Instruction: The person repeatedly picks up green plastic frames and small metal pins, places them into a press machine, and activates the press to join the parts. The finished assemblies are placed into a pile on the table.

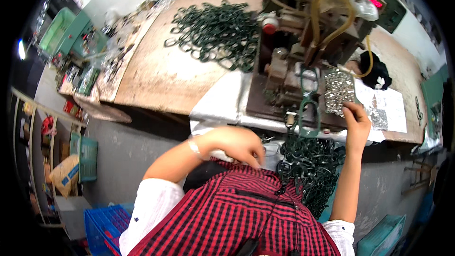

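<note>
My right hand (pixel 357 117) is at the near edge of a pile of small shiny metal parts (pixel 339 87), fingertips pinched together. Anything between them is too small to make out. Curled downward, my left hand (pixel 239 146) hovers above my lap in front of the checked apron (pixel 227 199); its fingertips are partly hidden. Between the hands, a dark green eyeglass frame (pixel 309 117) hangs at the front of a bench machine (pixel 289 73). Below it, a heap of similar dark green frames (pixel 313 173) lies by my lap.
A large pile of green eyeglass frames (pixel 213 33) covers the back of the wooden table (pixel 156 76). A yellowish hose (pixel 353 14) loops over the machine. Right of the metal parts lie white paper (pixel 395 109) and a black cloth (pixel 374 70). Crates, including a blue one (pixel 102 225), stand on the floor.
</note>
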